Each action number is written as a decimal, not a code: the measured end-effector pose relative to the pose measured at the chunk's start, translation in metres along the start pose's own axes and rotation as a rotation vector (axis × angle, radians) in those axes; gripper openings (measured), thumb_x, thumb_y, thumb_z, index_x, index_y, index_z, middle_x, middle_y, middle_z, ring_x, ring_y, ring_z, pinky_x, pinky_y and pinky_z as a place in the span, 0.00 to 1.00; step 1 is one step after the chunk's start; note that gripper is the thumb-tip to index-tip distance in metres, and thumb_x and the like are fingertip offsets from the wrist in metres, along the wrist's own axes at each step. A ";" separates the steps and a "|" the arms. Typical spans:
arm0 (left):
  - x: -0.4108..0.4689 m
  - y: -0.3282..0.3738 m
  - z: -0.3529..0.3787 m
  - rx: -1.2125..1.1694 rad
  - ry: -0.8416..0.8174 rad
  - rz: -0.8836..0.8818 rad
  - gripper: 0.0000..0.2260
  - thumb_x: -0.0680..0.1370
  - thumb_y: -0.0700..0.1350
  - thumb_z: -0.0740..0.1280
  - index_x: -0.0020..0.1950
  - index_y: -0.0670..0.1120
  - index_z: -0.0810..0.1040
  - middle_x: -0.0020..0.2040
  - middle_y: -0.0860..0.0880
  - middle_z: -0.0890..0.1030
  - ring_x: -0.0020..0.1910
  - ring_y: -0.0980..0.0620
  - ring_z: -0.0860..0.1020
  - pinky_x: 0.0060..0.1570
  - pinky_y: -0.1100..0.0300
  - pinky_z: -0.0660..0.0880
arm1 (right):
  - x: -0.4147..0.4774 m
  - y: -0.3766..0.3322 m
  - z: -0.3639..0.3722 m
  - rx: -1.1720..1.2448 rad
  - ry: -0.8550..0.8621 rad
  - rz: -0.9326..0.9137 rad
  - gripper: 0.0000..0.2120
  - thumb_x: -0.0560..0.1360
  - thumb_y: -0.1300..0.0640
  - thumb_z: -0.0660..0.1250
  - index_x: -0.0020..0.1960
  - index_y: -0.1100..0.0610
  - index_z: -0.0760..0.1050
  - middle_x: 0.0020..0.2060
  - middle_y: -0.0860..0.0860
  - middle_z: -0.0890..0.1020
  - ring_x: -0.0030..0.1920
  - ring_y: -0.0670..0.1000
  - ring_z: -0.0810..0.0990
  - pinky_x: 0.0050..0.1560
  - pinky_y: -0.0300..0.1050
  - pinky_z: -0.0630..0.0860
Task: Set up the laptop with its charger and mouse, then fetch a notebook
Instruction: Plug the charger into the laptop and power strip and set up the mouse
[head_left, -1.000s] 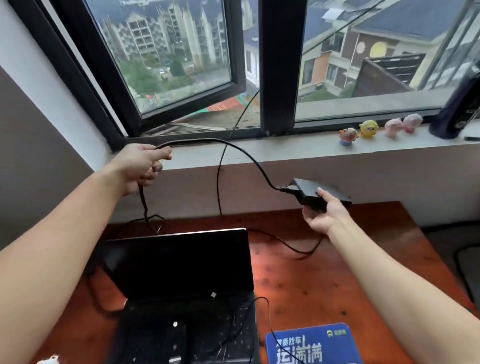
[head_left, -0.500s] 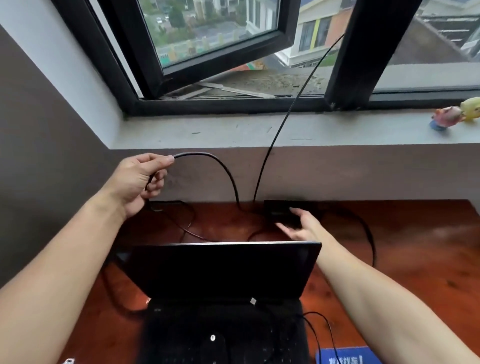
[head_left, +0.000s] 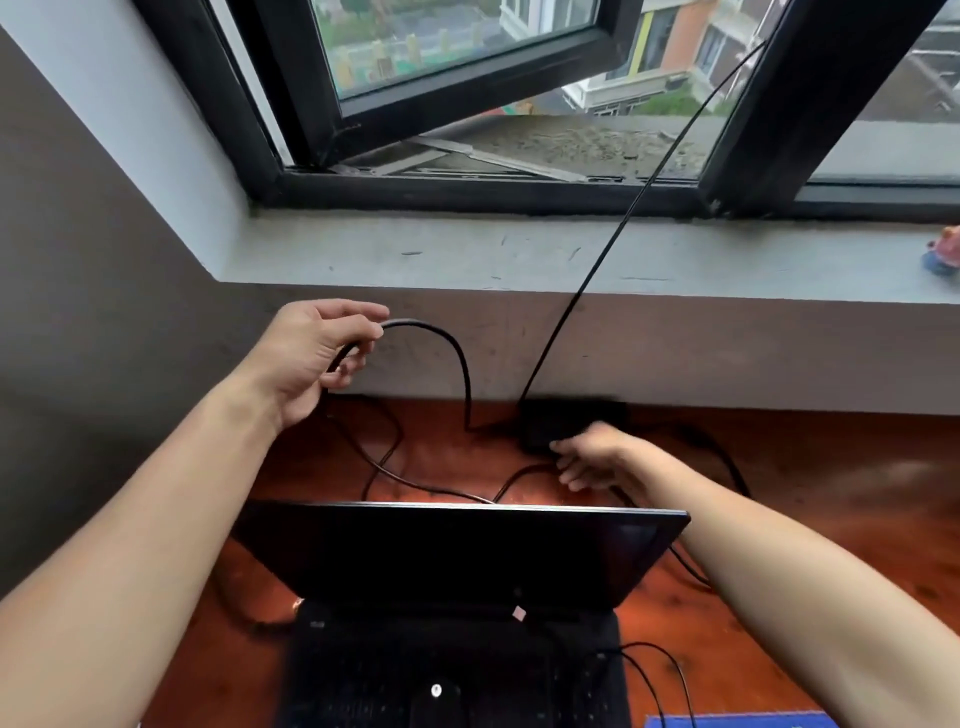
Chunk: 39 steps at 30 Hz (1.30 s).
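Observation:
An open black laptop (head_left: 462, 561) stands on the reddish wooden desk (head_left: 810, 499), screen dark. Behind it the black charger brick (head_left: 566, 421) lies on the desk against the wall. My right hand (head_left: 597, 460) hovers just in front of the brick with relaxed fingers, fingertips at its near edge. My left hand (head_left: 317, 358) is raised at the left and grips the thick black charger cable (head_left: 457, 358), which arches down to the brick. A black mouse (head_left: 436, 701) lies on the laptop's keyboard, its thin wire trailing right.
A grey window sill (head_left: 467, 254) runs above the desk under a black-framed open window. A thin black cord (head_left: 618, 228) slants from the window down to the brick. A small toy figure (head_left: 943, 257) sits on the sill's right end. A blue mouse pad (head_left: 737, 721) peeks in bottom right.
My right hand lowered the charger brick onto the desk behind the laptop and released it. My left hand kept hold of the cable. The view tilted down and shifted left.

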<state>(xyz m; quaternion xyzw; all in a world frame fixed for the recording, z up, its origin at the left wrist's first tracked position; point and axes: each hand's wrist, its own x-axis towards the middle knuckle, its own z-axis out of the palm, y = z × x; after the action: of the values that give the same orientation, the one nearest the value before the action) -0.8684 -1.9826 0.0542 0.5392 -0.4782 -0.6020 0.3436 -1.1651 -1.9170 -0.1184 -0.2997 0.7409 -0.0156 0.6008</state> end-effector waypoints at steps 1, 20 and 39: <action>0.000 0.003 0.001 0.047 0.009 0.038 0.09 0.73 0.32 0.66 0.51 0.40 0.80 0.27 0.50 0.75 0.22 0.56 0.65 0.19 0.68 0.56 | -0.009 -0.013 -0.003 -0.058 -0.001 -0.081 0.14 0.79 0.47 0.63 0.43 0.58 0.75 0.26 0.50 0.82 0.23 0.45 0.79 0.26 0.34 0.64; -0.023 -0.045 -0.056 0.730 0.094 0.131 0.11 0.77 0.46 0.67 0.37 0.44 0.81 0.28 0.51 0.79 0.20 0.60 0.67 0.24 0.69 0.63 | -0.106 -0.114 -0.024 0.233 0.494 -0.925 0.11 0.78 0.58 0.66 0.37 0.56 0.77 0.34 0.54 0.83 0.24 0.47 0.79 0.24 0.37 0.73; -0.178 0.070 -0.101 -0.158 0.355 0.370 0.12 0.76 0.30 0.58 0.44 0.44 0.77 0.31 0.48 0.82 0.24 0.55 0.68 0.27 0.64 0.65 | -0.242 -0.080 0.109 -0.135 0.443 -1.150 0.04 0.72 0.55 0.70 0.43 0.50 0.83 0.34 0.45 0.83 0.38 0.47 0.83 0.48 0.45 0.80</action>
<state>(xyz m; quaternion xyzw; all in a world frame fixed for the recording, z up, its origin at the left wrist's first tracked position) -0.7447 -1.8594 0.1811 0.5113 -0.4527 -0.4604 0.5673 -1.0090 -1.8341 0.0956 -0.6780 0.5673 -0.3518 0.3079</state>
